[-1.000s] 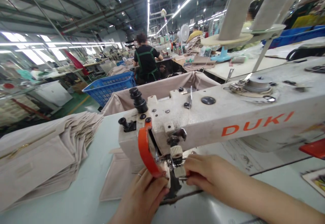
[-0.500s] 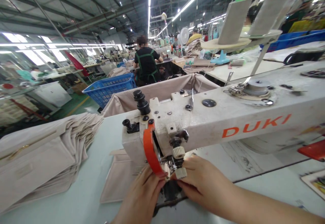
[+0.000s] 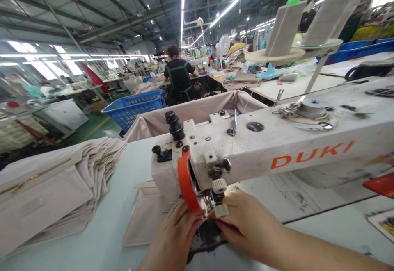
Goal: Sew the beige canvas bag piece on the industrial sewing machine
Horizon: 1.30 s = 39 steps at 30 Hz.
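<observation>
A white sewing machine (image 3: 246, 144) with an orange guard (image 3: 187, 181) stands before me. My left hand (image 3: 175, 232) is at the left of its needle area, fingers pressed together at the fabric edge. On the other side, my right hand (image 3: 246, 222) has thumb and fingers pinched close to the presser foot. What lies between the fingertips is mostly hidden by the hands and machine head. A beige fabric piece (image 3: 143, 213) runs flat on the table from behind the machine head, left of the needle.
Stacked beige fabric pieces (image 3: 58, 193) with a zipper lie at the left. Beyond the machine are a cloth-lined bin (image 3: 181, 105) and a blue basket (image 3: 135, 106). Thread cones (image 3: 285, 29) stand at upper right. A person in black (image 3: 179, 74) sits ahead, facing away.
The view has shifted slightly, so the machine sits a little lower and further right. Both hands keep nearly the same place by the needle.
</observation>
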### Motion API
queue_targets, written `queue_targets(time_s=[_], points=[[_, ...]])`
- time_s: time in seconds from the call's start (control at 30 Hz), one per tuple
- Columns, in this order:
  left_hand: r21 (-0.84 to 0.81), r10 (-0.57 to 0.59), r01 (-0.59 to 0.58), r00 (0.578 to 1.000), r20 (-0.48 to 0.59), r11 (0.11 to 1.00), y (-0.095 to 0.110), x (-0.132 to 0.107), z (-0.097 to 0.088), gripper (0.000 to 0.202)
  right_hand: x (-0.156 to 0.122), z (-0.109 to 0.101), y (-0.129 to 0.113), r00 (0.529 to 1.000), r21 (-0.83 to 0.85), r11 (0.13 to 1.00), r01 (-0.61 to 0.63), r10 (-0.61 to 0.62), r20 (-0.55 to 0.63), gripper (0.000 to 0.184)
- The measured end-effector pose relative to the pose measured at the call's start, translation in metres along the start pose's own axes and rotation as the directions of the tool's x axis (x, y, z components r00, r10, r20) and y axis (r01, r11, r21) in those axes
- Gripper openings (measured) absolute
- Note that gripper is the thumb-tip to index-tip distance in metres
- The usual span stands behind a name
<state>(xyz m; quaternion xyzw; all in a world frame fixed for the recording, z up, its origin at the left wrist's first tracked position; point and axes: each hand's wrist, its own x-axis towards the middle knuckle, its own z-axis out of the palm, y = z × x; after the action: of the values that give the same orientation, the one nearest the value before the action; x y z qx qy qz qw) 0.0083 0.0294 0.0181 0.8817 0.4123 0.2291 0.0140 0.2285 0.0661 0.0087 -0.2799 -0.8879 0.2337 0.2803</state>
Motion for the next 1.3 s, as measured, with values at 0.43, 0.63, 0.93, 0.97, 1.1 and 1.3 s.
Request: queue_targets(time_s=[0.43,0.63,0.93,0.97,1.1,1.3], points=[[-0.059,0.027,-0.027,1.000,-0.004,0.998,0.000,-0.007,-0.002,0.014,-0.009,-0.023,0.004,0.984,-0.009,0.995,0.100,-0.097,0.149,0.019],[0.004,-0.006,0.006,0.999,-0.054,1.000,0.000,-0.014,0.001,0.014,-0.010,-0.028,-0.008,0.979,-0.133,0.988,0.082,-0.055,0.197,0.022],[0.054,0.215,-0.212,0.974,-0.070,0.976,0.000,-0.005,-0.002,0.030,-0.006,-0.004,-0.008,0.965,-0.260,0.951,0.165,-0.102,0.241,0.019],[0.059,0.217,-0.213,0.974,-0.069,0.975,0.000,-0.005,-0.001,0.029,-0.007,-0.004,-0.008,0.964,-0.256,0.950,0.177,-0.115,0.240,0.018],[0.043,0.211,-0.209,0.977,-0.038,0.977,0.000,-0.006,0.001,0.027,-0.008,-0.004,-0.007,0.960,-0.254,0.947,0.195,-0.132,0.245,0.016],[-0.021,0.160,-0.162,0.985,-0.056,0.987,0.001,-0.006,-0.001,0.027,-0.007,-0.003,-0.009,0.958,-0.252,0.944,0.212,-0.150,0.246,0.020]])
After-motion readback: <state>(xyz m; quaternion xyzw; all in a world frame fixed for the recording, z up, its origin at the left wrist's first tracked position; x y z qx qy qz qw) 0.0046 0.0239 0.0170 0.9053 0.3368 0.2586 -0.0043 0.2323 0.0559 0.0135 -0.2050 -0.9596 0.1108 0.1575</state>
